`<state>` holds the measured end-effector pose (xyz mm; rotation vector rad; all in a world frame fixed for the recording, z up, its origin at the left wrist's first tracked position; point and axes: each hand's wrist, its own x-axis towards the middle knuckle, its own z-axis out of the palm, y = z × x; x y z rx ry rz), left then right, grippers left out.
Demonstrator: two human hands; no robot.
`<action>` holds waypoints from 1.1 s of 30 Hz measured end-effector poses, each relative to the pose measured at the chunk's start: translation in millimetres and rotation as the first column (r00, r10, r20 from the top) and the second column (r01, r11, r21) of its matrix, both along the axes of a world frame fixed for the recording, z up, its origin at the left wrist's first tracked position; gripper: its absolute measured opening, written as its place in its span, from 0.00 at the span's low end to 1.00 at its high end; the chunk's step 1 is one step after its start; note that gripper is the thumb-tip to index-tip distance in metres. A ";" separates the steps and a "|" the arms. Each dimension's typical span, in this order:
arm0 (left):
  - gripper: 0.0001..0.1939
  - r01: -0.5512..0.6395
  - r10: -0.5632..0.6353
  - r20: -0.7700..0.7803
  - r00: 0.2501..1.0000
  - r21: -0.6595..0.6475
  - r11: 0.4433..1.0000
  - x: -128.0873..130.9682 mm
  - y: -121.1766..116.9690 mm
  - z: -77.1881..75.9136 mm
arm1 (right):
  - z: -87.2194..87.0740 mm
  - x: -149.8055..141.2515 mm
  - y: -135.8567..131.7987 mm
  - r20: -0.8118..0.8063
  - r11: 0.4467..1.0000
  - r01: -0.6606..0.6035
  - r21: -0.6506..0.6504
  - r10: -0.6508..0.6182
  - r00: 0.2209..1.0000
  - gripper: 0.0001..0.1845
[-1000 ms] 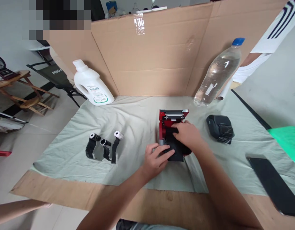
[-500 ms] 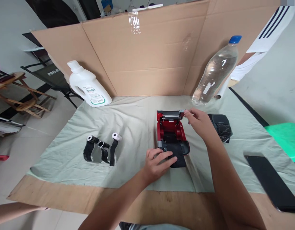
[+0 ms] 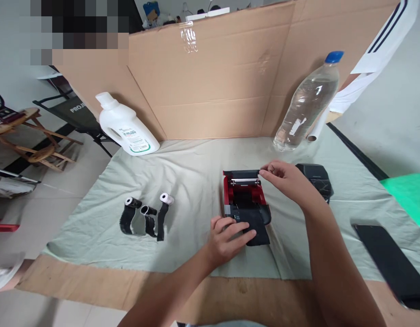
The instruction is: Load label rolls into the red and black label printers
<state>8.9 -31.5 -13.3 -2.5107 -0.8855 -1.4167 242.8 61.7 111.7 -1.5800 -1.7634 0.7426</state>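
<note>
In the head view a small red and black printer point(image 3: 227, 190) lies on the cloth with its cover raised at the far end. A strip of black paper point(image 3: 258, 234) runs from its inside over the near edge. My left hand point(image 3: 227, 236) rests there, its fingers spread across the paper and the printer's near left corner. With closed fingertips my right hand point(image 3: 281, 177) grips the right end of the raised cover point(image 3: 242, 174). Left of the printer stand several small paper rolls point(image 3: 167, 198) with black strips unrolled from them. Just beyond my right hand is a black case-like object point(image 3: 314, 175), partly hidden by it.
A white jug point(image 3: 128, 129) and a water bottle point(image 3: 307, 104) lean near the cardboard screen point(image 3: 210, 91). A black phone-like slab point(image 3: 389, 261) lies at the right. Pale green cloth point(image 3: 192, 168) covers the wooden table point(image 3: 94, 284). Part of another person shows at lower left.
My right hand has brought the printer's cover lower and towards me. My left hand stays on the paper. The view has shifted slightly, and a blurred-out patch now shows at upper left.
</note>
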 end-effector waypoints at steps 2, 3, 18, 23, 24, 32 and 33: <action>0.15 0.017 -0.017 0.020 1.000 -0.003 1.000 0.0 -0.1 1.2 | 4.6 6.7 -4.7 0.037 0.993 -0.115 -0.039 0.117 0.993 0.26; 0.15 0.020 -0.020 0.023 1.000 -0.005 1.000 0.1 -0.1 1.7 | 6.8 9.6 -7.2 0.067 0.985 -0.157 -0.067 0.162 0.985 0.28; 0.15 -0.061 0.061 -0.069 0.996 -0.006 0.998 -0.4 0.2 -9.5 | -1.0 19.7 -15.8 0.203 0.969 -0.236 -0.076 0.247 0.947 0.27; 0.24 0.007 -0.017 -0.164 0.986 -0.056 0.998 -14.6 15.3 9.8 | -4.1 18.2 -6.5 0.161 0.981 -0.195 0.006 0.192 0.968 0.27; 0.26 0.022 -0.043 -0.184 0.982 -0.112 0.993 -18.5 21.9 19.9 | -4.1 18.4 -5.0 0.155 0.981 -0.194 0.012 0.189 0.970 0.28; 0.17 -0.075 -0.277 -0.518 0.809 -0.559 0.825 -11.7 81.7 107.9 | -2.5 17.0 -0.6 0.162 0.985 -0.168 0.043 0.159 0.974 0.28; 0.17 -0.118 -0.288 -0.555 0.781 -0.583 0.804 -6.9 85.8 112.2 | -1.9 15.8 -0.5 0.158 0.987 -0.157 0.046 0.147 0.976 0.29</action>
